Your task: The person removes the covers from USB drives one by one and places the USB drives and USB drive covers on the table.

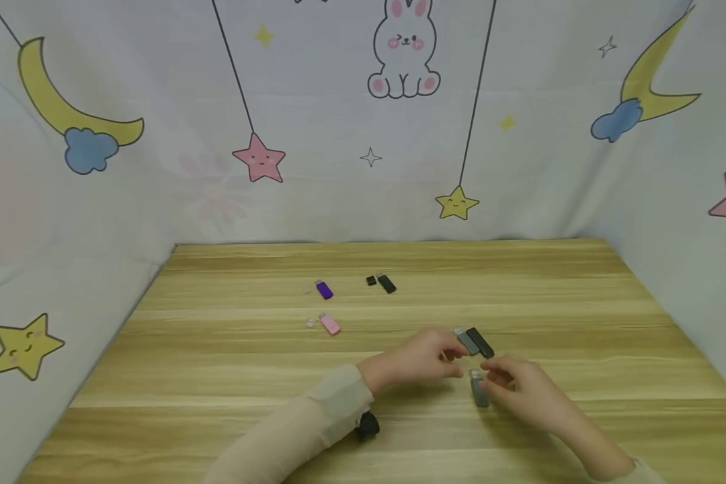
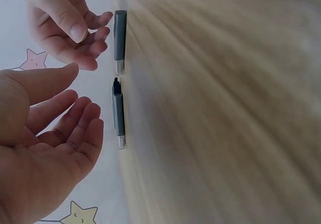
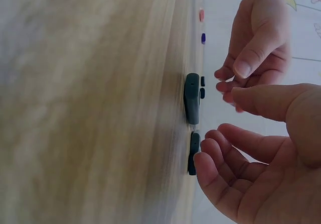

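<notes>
Presumably light and stiff, the lower-right grey USB stick [image 1: 480,398] suits side-pinching; left hand [image 1: 425,354] and right hand [image 1: 529,392] seem empty, unclenched.

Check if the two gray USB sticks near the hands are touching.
Apart. The head view shows a strip of tabletop between the plug end of the nearer gray stick and the farther gray stick.

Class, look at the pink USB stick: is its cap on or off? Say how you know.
Off: the pink USB stick shows its metal plug bare, and a small clear cap lies apart beside it.
</notes>
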`<state>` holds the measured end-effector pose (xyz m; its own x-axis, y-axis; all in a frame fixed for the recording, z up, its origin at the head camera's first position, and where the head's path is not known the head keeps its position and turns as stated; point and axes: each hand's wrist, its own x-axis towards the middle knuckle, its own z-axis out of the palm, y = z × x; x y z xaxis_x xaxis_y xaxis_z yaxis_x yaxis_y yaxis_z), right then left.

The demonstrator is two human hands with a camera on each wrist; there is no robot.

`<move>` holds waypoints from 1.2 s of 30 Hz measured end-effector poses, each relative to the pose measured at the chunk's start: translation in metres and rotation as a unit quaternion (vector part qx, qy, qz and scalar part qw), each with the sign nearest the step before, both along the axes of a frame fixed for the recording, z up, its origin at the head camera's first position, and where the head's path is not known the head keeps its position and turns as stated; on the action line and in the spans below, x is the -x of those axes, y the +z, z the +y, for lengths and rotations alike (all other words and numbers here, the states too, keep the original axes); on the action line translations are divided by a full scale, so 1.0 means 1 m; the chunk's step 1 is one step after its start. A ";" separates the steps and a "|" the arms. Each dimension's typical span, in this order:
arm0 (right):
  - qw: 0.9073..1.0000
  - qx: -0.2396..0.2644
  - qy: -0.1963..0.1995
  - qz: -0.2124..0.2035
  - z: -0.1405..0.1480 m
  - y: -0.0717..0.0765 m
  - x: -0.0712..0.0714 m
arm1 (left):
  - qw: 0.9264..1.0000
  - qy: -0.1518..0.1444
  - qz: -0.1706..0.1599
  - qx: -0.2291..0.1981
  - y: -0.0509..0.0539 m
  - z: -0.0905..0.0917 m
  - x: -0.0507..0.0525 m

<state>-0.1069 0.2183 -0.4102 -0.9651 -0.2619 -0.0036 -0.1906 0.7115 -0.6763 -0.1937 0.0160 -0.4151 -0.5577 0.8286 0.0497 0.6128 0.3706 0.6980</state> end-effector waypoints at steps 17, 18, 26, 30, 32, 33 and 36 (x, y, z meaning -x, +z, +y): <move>0.997 0.008 0.052 -0.048 0.004 -0.005 0.006 | 0.998 -0.010 0.011 0.060 -0.007 0.020 0.007; 0.997 0.010 0.053 -0.049 0.003 -0.005 0.006 | 0.998 -0.011 0.013 0.064 -0.007 0.021 0.007; 0.996 0.025 0.068 -0.058 0.003 -0.005 0.009 | 0.996 -0.023 0.022 0.080 -0.005 0.025 0.006; 0.996 0.023 0.065 -0.063 0.002 -0.005 0.010 | 0.996 -0.026 0.023 0.084 -0.005 0.026 0.006; 0.995 0.024 0.063 -0.067 0.002 -0.005 0.011 | 0.996 -0.024 0.019 0.087 -0.005 0.027 0.007; 0.995 0.024 0.061 -0.069 0.002 -0.005 0.011 | 0.996 -0.022 0.017 0.090 -0.004 0.027 0.007; 0.995 0.026 0.056 -0.074 0.002 -0.006 0.011 | 0.995 -0.016 0.009 0.098 -0.004 0.027 0.006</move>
<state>-0.1181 0.2199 -0.4161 -0.9199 -0.3710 -0.1272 -0.1622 0.6550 -0.7380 -0.2002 0.0433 -0.4192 -0.5305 0.8411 -0.1056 0.6382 0.4783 0.6033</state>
